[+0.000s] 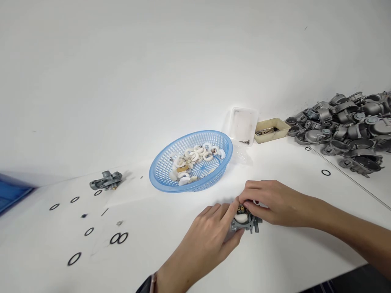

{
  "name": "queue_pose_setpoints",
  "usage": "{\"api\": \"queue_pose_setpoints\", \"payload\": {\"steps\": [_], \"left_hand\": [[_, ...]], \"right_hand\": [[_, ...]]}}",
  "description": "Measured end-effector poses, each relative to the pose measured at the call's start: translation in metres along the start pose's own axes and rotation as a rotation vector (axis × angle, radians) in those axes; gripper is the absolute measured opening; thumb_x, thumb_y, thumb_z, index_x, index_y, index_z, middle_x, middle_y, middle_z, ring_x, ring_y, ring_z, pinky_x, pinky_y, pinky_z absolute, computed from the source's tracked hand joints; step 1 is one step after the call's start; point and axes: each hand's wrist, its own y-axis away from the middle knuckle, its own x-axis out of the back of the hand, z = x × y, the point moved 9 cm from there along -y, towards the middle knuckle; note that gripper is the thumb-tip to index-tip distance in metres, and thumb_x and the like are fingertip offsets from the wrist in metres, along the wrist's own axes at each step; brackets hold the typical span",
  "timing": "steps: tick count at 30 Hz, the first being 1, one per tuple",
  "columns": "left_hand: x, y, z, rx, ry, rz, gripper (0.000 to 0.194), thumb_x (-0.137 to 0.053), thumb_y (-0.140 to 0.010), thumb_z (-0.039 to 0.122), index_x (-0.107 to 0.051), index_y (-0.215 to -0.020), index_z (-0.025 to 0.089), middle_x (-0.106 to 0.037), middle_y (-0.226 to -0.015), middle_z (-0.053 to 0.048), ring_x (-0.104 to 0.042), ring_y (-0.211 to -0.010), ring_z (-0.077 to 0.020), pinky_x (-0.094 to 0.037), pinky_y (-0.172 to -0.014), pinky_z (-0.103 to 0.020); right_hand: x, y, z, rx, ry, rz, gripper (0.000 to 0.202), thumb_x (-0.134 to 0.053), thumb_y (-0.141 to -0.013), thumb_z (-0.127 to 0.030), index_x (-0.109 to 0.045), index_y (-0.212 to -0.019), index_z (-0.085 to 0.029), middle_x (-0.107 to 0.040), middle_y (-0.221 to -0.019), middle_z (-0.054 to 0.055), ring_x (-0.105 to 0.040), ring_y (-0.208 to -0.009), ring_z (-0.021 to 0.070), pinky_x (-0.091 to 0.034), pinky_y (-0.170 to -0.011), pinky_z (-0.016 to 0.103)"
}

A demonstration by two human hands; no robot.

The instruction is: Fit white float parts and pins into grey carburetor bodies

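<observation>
A grey metal carburetor body [251, 224] with a white float [241, 218] and brass fittings inside is held low on the right of the view, just above the white table. My left hand [214, 228] grips its left side, thumb below and index finger reaching over the top edge. Fingers of my right hand [265, 200] are pressed together at its upper right rim, beside the brass fittings. Whatever lies between those fingertips is too small and covered to name.
A blue basket [191, 187] holds white floats. Behind it stand a white tray [242, 122] and a cream tray [272, 136] with small parts. Metal bodies [345, 122] pile up at right. Another carburetor [106, 180] and several black rings [74, 259] lie left.
</observation>
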Motion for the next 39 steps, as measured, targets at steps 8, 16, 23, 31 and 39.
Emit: {"api": "queue_pose_setpoints", "payload": {"steps": [8,16,23,31,39], "left_hand": [[0.0015,0.0000,0.0012,-0.002,0.003,-0.007,0.048,-0.050,-0.103,0.030,-0.032,-0.146,0.020,-0.069,-0.106,-0.008,-0.067,-0.091,-0.0286,-0.057,-0.074,-0.043],[0.0016,-0.0003,0.0023,0.004,0.014,-0.045,0.046,-0.055,-0.100,0.026,-0.035,-0.141,0.021,-0.067,-0.108,-0.007,-0.067,-0.093,-0.0286,-0.057,-0.074,-0.043],[0.0039,-0.0003,0.0039,-0.007,0.000,-0.035,0.041,-0.052,-0.102,0.027,-0.037,-0.140,0.021,-0.067,-0.109,-0.008,-0.067,-0.095,-0.0289,-0.057,-0.076,-0.044],[0.0058,0.0005,0.0040,0.000,-0.006,-0.026,0.038,-0.049,-0.103,0.029,-0.039,-0.139,0.021,-0.067,-0.108,-0.008,-0.068,-0.094,-0.0290,-0.058,-0.075,-0.043],[0.0051,0.0019,0.0043,0.007,-0.014,-0.047,0.042,-0.052,-0.102,0.028,-0.037,-0.140,0.021,-0.066,-0.109,-0.009,-0.067,-0.096,-0.0299,-0.058,-0.077,-0.045]], "right_hand": [[0.0010,0.0001,-0.0039,0.014,0.042,-0.006,0.026,-0.042,-0.106,-0.021,-0.068,-0.108,-0.021,-0.063,-0.092,0.002,-0.058,-0.076,0.0141,-0.043,-0.067,0.029],[-0.0009,0.0011,-0.0048,0.041,0.102,-0.007,0.025,-0.041,-0.107,-0.022,-0.067,-0.109,-0.020,-0.061,-0.090,0.001,-0.056,-0.073,0.0138,-0.039,-0.065,0.028],[-0.0005,0.0021,-0.0072,0.056,0.136,0.001,0.026,-0.041,-0.107,-0.022,-0.067,-0.109,-0.020,-0.062,-0.090,0.002,-0.055,-0.072,0.0137,-0.038,-0.064,0.029],[-0.0010,0.0024,-0.0082,0.071,0.169,0.005,0.025,-0.040,-0.107,-0.020,-0.065,-0.106,-0.019,-0.062,-0.091,0.002,-0.055,-0.071,0.0139,-0.038,-0.064,0.029],[-0.0018,0.0029,-0.0089,0.075,0.192,0.002,0.025,-0.039,-0.107,-0.019,-0.064,-0.105,-0.019,-0.061,-0.090,0.002,-0.055,-0.071,0.0142,-0.039,-0.064,0.029]]}}
